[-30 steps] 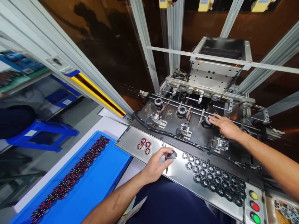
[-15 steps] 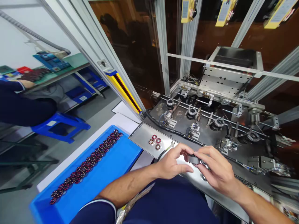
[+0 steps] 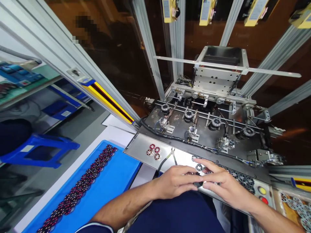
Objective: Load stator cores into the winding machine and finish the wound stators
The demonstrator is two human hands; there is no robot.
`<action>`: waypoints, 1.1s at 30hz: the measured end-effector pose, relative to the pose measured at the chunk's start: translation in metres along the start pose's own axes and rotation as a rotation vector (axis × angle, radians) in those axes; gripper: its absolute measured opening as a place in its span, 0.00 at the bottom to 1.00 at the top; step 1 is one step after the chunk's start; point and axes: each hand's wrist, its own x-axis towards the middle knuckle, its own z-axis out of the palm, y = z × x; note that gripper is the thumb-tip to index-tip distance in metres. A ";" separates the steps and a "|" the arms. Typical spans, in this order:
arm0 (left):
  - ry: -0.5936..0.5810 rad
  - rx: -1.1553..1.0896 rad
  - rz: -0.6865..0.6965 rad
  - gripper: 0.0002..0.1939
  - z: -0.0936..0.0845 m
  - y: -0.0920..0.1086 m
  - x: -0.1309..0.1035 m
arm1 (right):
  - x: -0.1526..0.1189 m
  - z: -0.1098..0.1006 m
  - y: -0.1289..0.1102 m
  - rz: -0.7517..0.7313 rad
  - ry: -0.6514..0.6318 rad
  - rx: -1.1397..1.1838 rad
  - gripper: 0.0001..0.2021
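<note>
A small black part point(image 3: 198, 183), its far side hidden by fingers, is held low in front of my body. My left hand point(image 3: 171, 182) has its fingers closed on it from the left. My right hand point(image 3: 224, 182) meets it from the right with thumb and fingertips, while one finger stretches forward over the metal shelf. Near that finger lie silver round slotted cores point(image 3: 199, 167). Wire cutters point(image 3: 172, 155) rest on the shelf beyond my left hand. Farther left on the shelf sit several round cores with red windings point(image 3: 157, 149).
Left of me, a blue tray point(image 3: 116, 174) bears a long row of dark-and-red cores point(image 3: 80, 184). Ahead stands a machine deck point(image 3: 179, 129) with several round fixtures. Two push buttons point(image 3: 262, 195) and a box of silver cores point(image 3: 297, 207) are at right. A blue stool point(image 3: 43, 145) stands left.
The view has swung right. Both hands have lowered the black part toward my body, and my left hand has turned its back up. One right finger now reaches out over the silver cores.
</note>
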 end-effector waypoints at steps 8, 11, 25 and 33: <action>-0.068 -0.122 -0.099 0.23 0.008 0.002 0.010 | 0.004 -0.002 -0.001 -0.053 -0.211 0.185 0.15; 0.052 -0.193 -0.276 0.33 0.018 -0.009 0.003 | 0.006 -0.028 0.004 -0.073 -0.197 0.163 0.15; 0.469 -0.015 -0.895 0.26 0.025 -0.092 -0.092 | -0.026 -0.265 0.221 0.514 0.432 -0.647 0.12; 0.385 0.018 -0.869 0.25 0.034 -0.098 -0.088 | -0.031 -0.269 0.250 0.512 0.330 -0.764 0.16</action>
